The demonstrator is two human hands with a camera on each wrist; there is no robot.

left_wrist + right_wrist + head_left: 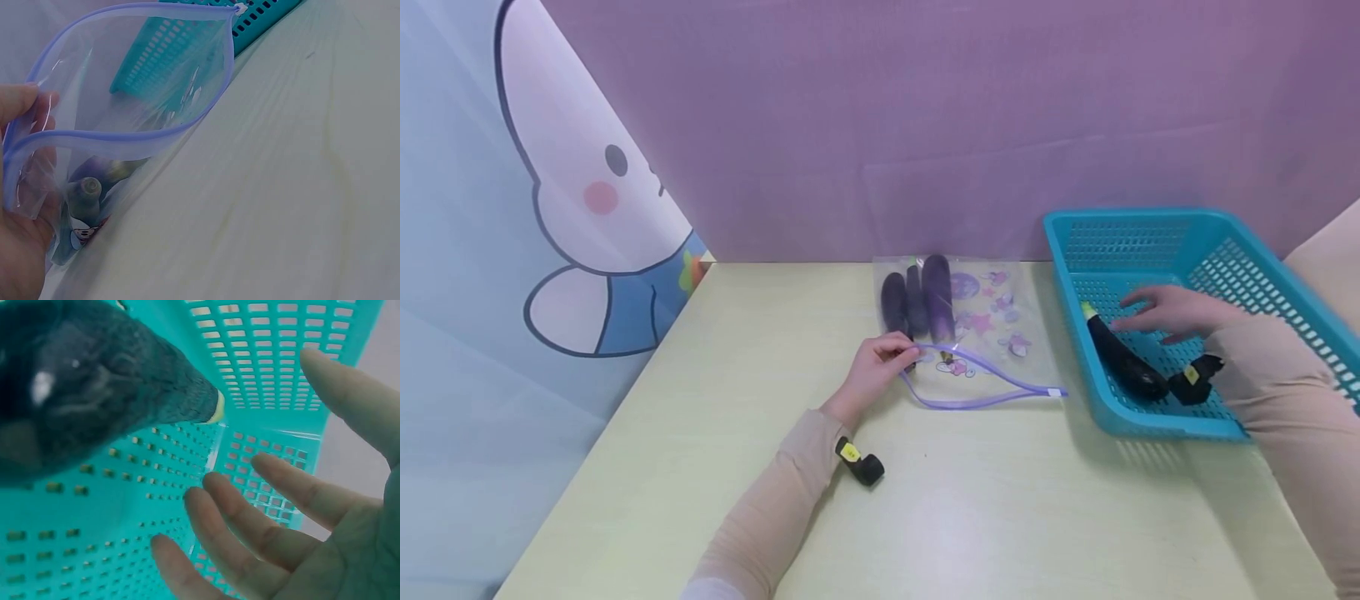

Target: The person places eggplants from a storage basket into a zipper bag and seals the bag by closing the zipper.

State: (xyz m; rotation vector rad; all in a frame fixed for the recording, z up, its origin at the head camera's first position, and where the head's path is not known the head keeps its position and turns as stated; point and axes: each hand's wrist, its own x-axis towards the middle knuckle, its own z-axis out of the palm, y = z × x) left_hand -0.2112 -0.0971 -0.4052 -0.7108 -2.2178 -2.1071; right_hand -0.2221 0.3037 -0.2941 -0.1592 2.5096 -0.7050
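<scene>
Well left of the basket (pixel 1138 215), my left hand (pixel 876 368) pinches the edge of the clear zip bag (pixel 1030 321) between thumb and fingers, at the end of the mouth farthest from the basket. Just beyond that hand, three eggplants (pixel 937 292) lie side by side in the bag, also left of the basket. The purple zip strip (pixel 973 405) gapes, narrowing to its slider (pixel 1056 392) near the basket's left wall. I hold only that one end, so if my pinch slipped, the mouth could sag closed; tipping it down might let the bagged eggplants slide out.

Inside the basket, along its left side, lies a loose eggplant (pixel 1112 348), pale stem end away from me. My right hand (pixel 1186 312) hangs over the basket, fingers spread, holding nothing. That glossy skin could slide from a loose grip, and my wrist camera (pixel 1195 380), close by the fat end, could knock it; I can't tell whether they touch.
</scene>
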